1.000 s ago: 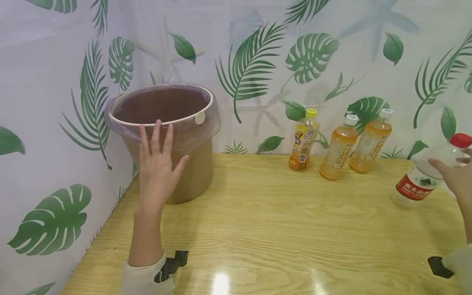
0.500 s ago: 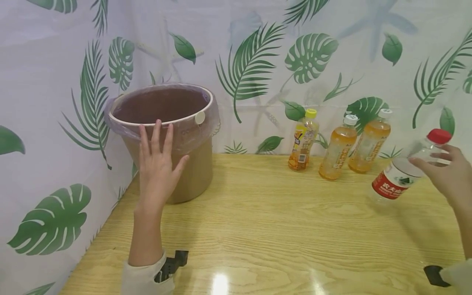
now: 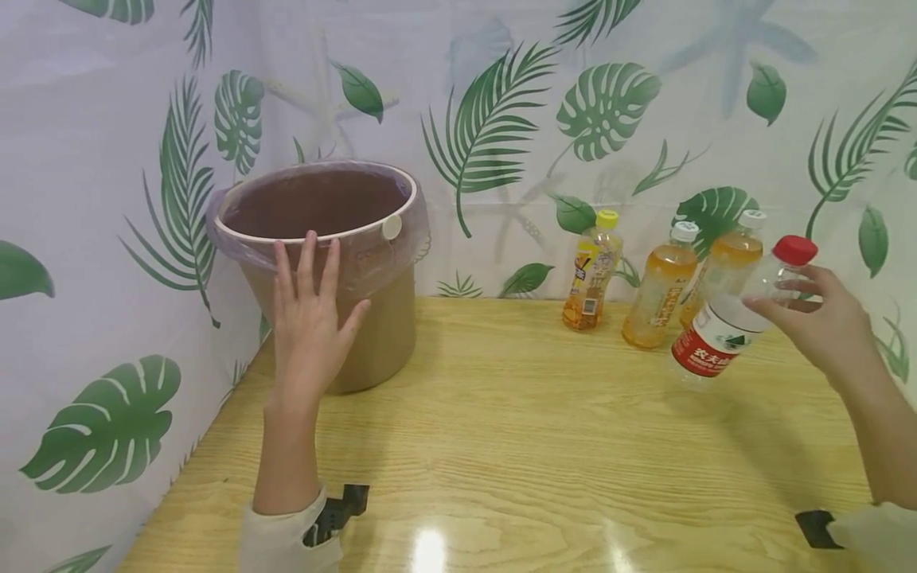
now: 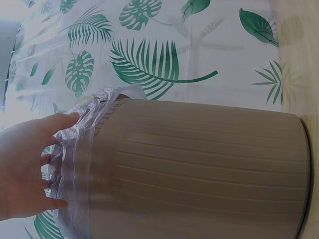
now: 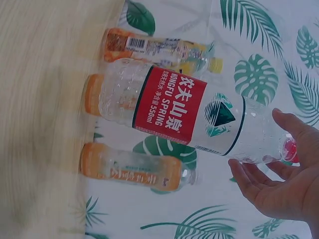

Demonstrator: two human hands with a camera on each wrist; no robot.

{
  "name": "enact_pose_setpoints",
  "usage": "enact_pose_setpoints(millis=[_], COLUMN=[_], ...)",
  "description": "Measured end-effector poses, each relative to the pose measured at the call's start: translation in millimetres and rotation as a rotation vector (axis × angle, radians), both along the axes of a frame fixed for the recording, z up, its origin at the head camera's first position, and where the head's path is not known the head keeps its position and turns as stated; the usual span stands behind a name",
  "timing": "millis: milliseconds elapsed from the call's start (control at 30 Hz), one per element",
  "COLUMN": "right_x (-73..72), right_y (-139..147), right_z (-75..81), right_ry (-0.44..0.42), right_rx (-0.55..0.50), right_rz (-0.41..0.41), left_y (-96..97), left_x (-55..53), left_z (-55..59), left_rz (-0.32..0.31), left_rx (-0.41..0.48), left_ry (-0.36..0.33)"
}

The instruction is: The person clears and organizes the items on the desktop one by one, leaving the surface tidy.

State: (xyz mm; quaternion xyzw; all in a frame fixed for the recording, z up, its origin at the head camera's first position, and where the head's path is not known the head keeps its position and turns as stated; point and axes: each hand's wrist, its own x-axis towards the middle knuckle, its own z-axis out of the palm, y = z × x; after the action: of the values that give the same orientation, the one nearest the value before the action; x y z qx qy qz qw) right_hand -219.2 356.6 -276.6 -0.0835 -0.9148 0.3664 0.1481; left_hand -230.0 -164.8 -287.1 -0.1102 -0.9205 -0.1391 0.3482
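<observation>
My left hand (image 3: 308,326) lies with spread, straight fingers against the near side of a brown trash bin (image 3: 383,326), fingertips right at its rim. A clear plastic liner (image 4: 75,149) is folded over that rim, under the fingers in the left wrist view. My right hand (image 3: 824,318) grips a clear plastic water bottle (image 3: 712,342) by its upper part, below the red cap. The bottle tilts, its base pointing down and left, and its red-and-white label shows plainly in the right wrist view.
Along the back wall stand a yellow-capped bottle (image 3: 591,274) and two white-capped bottles with orange labels, the nearer bottle (image 3: 659,294) and a farther bottle (image 3: 734,251) partly behind the water bottle. A leaf-patterned sheet (image 3: 494,239) hangs behind the wooden table (image 3: 516,446).
My right hand has carried the water bottle leftward from the right edge, until it overlaps the farther white-capped bottle. The left hand and the bin stay in place.
</observation>
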Motion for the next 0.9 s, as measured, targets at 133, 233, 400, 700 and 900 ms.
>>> enact_pose_setpoints(millis=[133, 233, 400, 700, 900], right_x=[-3.1, -4.0, -4.7, -6.9, -10.7], right_y=[-10, -18, -32, -59, -78], right_z=[2.4, 5.0, 9.8, 18.3, 24.0], right_ry=[0.005, 0.016, 0.032, 0.061, 0.082], right_rx=[-0.001, -0.016, -0.042, -0.097, -0.136], right_rz=[0.047, 0.087, 0.135, 0.186, 0.212], left_y=[0.4, 0.2, 0.4, 1.0, 0.3], left_x=[-0.1, -0.4, -1.1, -0.6, -0.9], left_z=[-0.3, -0.7, -0.5, 0.7, 0.8], left_rz=[0.002, 0.002, -0.003, 0.001, -0.001], left_rx=[-0.001, -0.001, 0.004, 0.008, 0.006], left_ry=[-0.001, 0.007, 0.012, 0.002, 0.005])
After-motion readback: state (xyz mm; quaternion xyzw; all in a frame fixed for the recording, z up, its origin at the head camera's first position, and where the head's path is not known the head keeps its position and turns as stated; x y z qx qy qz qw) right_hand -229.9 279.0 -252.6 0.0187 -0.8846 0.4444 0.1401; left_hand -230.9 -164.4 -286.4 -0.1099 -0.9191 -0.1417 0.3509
